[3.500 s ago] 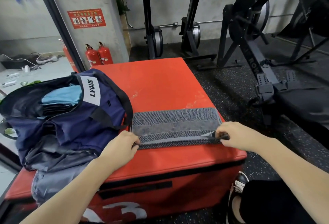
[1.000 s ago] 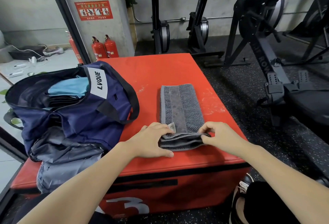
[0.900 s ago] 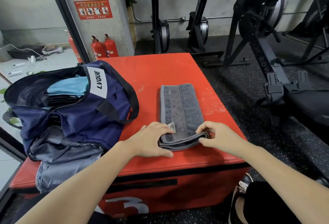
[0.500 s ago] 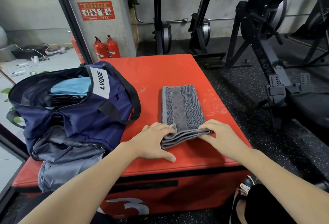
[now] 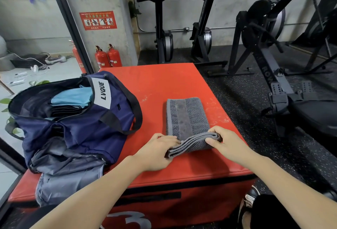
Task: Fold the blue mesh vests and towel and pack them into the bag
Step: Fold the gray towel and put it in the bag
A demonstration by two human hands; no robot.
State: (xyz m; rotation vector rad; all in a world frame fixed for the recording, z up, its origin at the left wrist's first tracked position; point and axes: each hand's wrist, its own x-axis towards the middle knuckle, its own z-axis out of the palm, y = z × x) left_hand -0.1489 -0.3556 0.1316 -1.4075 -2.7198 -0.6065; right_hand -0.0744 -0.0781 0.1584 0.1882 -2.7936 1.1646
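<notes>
A grey towel [image 5: 186,117], folded into a narrow strip, lies lengthwise on the red box [image 5: 164,83]. Its near end is lifted off the box and bent back. My left hand [image 5: 158,151] grips that end's left corner and my right hand [image 5: 225,142] pinches its right corner. The navy bag [image 5: 78,125] marked LVQUE sits open on the left of the box. Folded light blue mesh vests [image 5: 73,97] show inside it.
A dark grey cloth [image 5: 67,176] lies under the bag at the box's near left corner. Rowing machines [image 5: 269,50] stand on the black floor to the right and behind. Red fire extinguishers [image 5: 108,58] stand by the pillar. My shoe [image 5: 250,198] is beside the box.
The towel was turned from lying crosswise to lengthwise. Over the last second both hands have raised its near end further and started carrying it away from me over the rest.
</notes>
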